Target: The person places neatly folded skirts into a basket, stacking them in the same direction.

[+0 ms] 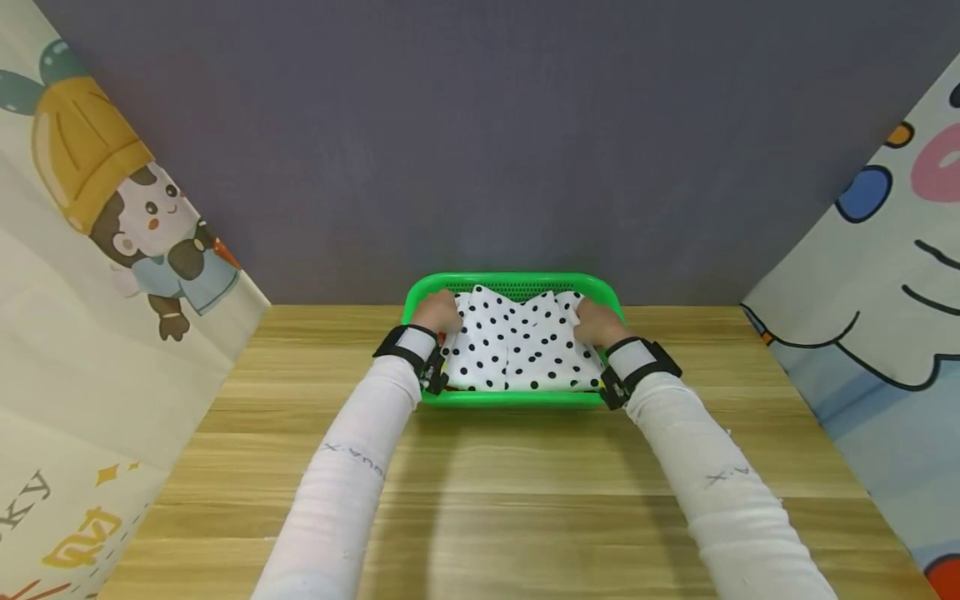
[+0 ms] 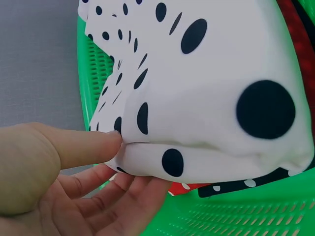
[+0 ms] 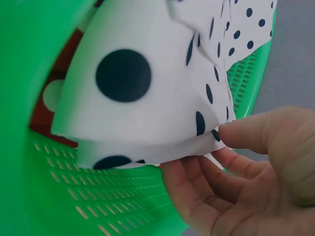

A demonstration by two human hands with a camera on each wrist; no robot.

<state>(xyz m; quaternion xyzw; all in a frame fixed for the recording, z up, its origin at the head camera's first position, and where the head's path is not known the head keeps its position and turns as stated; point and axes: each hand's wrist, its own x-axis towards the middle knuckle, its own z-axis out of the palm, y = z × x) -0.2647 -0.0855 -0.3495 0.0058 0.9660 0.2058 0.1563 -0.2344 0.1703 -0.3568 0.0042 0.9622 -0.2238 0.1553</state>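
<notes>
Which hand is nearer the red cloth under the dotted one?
Left: the left hand holds the dotted cloth just beside the red cloth; the right hand is farther off.

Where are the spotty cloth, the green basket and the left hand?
spotty cloth (image 1: 517, 350), head view, middle of the fabric
green basket (image 1: 510, 399), head view, near rim
left hand (image 2: 59, 182), left wrist view, palm, thumb pinching the cloth

The basket (image 1: 517, 398) is glossy green plastic, its walls pierced with fine slots. The folded garment (image 1: 517, 346) in it is smooth, matt white cloth printed with black dots. Beneath it shows red dotted fabric (image 2: 183, 187). The table (image 1: 517, 500) has a smooth, light wood-grain surface with a faint sheen.
</notes>
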